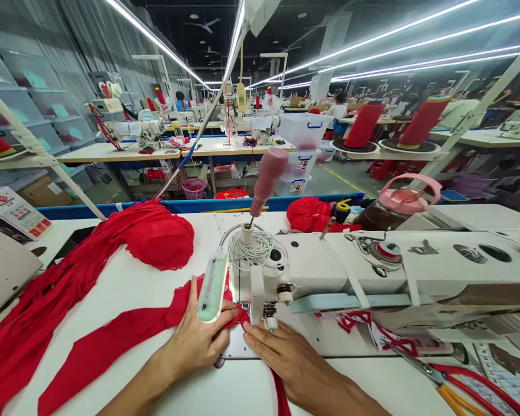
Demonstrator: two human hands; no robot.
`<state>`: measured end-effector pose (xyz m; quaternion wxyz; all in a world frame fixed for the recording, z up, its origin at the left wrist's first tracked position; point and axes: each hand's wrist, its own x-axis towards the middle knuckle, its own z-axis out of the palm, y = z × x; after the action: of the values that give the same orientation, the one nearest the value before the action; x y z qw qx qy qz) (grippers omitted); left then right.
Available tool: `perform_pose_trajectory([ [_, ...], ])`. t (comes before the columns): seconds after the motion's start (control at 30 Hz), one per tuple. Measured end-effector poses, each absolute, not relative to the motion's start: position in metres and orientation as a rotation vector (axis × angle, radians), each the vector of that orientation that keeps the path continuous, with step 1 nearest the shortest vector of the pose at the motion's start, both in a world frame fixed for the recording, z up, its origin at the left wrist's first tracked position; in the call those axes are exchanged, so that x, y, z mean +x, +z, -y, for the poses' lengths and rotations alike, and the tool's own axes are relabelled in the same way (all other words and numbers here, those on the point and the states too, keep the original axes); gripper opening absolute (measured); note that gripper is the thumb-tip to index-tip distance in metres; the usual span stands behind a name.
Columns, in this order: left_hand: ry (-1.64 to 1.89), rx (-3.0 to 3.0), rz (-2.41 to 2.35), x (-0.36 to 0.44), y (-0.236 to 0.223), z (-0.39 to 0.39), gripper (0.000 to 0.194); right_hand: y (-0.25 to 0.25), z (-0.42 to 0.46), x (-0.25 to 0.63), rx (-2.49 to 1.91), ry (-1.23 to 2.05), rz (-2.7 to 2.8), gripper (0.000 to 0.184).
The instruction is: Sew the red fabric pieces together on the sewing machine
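A white sewing machine (pixel 372 271) stands across the right half of the table. Its needle head (pixel 260 300) comes down on a strip of red fabric (pixel 112 341). My left hand (pixel 195 341) lies flat on the red fabric just left of the needle, fingers spread. My right hand (pixel 286 352) presses the fabric just in front of the needle, fingertips close to the presser foot. A small lamp (pixel 212 286) hangs over my left hand. The fabric trails left into a long red pile (pixel 39 306).
A heap of red lace (pixel 160 237) lies behind my left hand. Scissors with red and yellow handles (pixel 455 384) rest at the right front. A pink-lidded jug (pixel 398 208) and red bundle (pixel 312 214) sit behind the machine. Other sewing stations and people fill the hall.
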<state>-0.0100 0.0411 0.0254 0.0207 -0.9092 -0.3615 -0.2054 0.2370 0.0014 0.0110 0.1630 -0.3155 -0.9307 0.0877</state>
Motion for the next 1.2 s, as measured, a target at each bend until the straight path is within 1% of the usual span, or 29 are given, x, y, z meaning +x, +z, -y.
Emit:
perform_pose_trajectory([
  [0.07,-0.653,-2.831,1.059,-0.002,0.027,-0.037,0.033,0.013,0.001,0.234,-0.906,0.272,2.689,0.049],
  [0.2,-0.726,-2.684,0.966,0.012,0.023,-0.030,0.031,0.010,0.005,0.230,-0.967,0.249,2.679,0.049],
  [0.37,-0.786,-2.686,0.967,0.011,0.019,-0.028,0.029,0.007,0.010,0.231,-0.968,0.190,2.654,0.047],
  [0.53,-0.762,-2.695,0.976,0.006,0.021,-0.024,0.032,0.006,0.012,0.228,-0.923,0.120,2.528,0.034],
  [0.73,-0.808,-2.747,1.014,0.004,0.025,-0.019,0.032,0.001,0.011,0.225,-0.864,0.022,2.419,0.028],
  [0.9,-0.832,-2.701,1.035,0.010,0.018,-0.017,0.034,-0.001,0.010,0.223,-0.856,-0.024,2.377,0.029],
  [1.0,-0.780,-2.671,1.013,0.009,0.008,-0.019,0.029,-0.002,0.008,0.224,-0.865,-0.025,2.389,0.029],
  [1.13,-0.596,-2.664,1.105,0.010,0.000,-0.023,0.025,-0.005,0.007,0.226,-0.916,-0.022,2.525,0.039],
  [1.2,-0.635,-2.632,1.097,0.010,0.002,-0.023,0.028,-0.006,0.008,0.227,-0.926,-0.047,2.516,0.040],
])
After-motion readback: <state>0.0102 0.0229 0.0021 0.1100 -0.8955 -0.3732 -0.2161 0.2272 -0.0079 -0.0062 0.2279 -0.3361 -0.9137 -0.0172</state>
